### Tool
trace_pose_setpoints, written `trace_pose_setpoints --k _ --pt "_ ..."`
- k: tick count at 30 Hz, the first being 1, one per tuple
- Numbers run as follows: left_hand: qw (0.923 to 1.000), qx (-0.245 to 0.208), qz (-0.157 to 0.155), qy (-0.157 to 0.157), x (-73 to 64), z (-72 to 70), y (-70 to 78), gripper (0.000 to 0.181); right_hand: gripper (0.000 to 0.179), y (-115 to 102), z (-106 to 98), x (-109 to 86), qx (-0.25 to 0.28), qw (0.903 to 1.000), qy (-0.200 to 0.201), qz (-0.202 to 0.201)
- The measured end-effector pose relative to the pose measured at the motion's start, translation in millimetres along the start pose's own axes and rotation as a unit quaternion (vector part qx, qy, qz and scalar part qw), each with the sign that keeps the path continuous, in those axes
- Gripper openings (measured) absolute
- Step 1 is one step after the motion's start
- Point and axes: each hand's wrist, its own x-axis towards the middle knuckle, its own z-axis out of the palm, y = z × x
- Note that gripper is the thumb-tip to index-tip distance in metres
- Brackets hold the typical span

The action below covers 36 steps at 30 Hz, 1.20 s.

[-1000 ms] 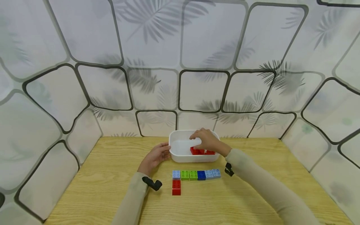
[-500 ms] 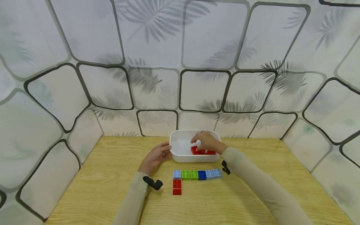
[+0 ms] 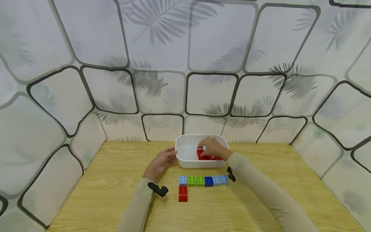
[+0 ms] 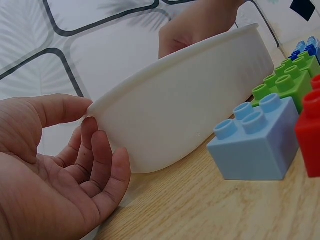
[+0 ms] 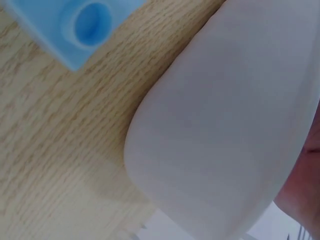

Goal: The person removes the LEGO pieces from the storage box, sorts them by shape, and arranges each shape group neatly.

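Observation:
My left hand (image 3: 161, 162) holds the left end of a white plastic bin (image 3: 185, 163). In the left wrist view its thumb lies at the rim and its other fingers curl against the outer wall. Down inside the bin, my right hand (image 3: 214, 148) pinches a red toy building brick (image 3: 200, 154) between thumb and fingers. More red brick (image 3: 217, 158) shows under that hand, partly hidden by it and the bin's front wall. The right wrist view shows mostly the bin's outside (image 5: 215, 120), which hides the fingertips.
In front of the bin, a row of bricks runs left to right: light blue (image 3: 183, 180), two green (image 3: 196, 181), dark blue (image 3: 208, 181), then two light blue (image 3: 220, 179). A red brick (image 3: 183, 193) adjoins the row's left end on the wooden table (image 3: 232, 212).
My right hand has sunk a little deeper into the bin and closed its fingers on the red brick, which now sits slightly tipped up. The left hand stays on the bin.

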Motion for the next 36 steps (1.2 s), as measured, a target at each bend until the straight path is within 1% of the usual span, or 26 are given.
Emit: trace_pose_setpoints --k 3,6,9,13,22,28,36 --pt "1.0000 0.000 -0.002 0.003 0.1 0.7 -0.2 0.046 0.034 1.4 1.8 0.7 0.000 0.9999 -0.010 0.007" --pt "1.0000 -0.001 -0.004 0.005 0.1 0.9 -0.2 0.047 0.036 3.4 4.2 0.7 -0.011 0.9999 -0.009 -0.002" --pt "1.0000 0.000 -0.002 0.001 -0.1 1.1 -0.2 0.048 0.037 6.1 7.4 1.6 -0.017 0.9998 -0.004 -0.006" --pt "1.0000 0.002 -0.001 0.002 -0.9 1.7 0.1 0.048 0.037 7.9 9.9 3.8 -0.013 0.9999 0.001 -0.002" --pt "1.0000 0.002 0.000 0.005 -0.3 -0.1 0.0 0.047 0.039 7.6 8.5 4.3 -0.018 0.9998 0.011 -0.007" --pt "1.0000 0.001 -0.004 0.007 -0.8 0.2 0.5 0.046 0.039 8.8 9.8 7.0 -0.033 0.9992 0.020 -0.013" --pt "1.0000 0.003 -0.004 0.007 -2.0 1.3 1.0 0.046 0.039 9.1 12.4 7.7 -0.043 0.9972 0.047 -0.039"
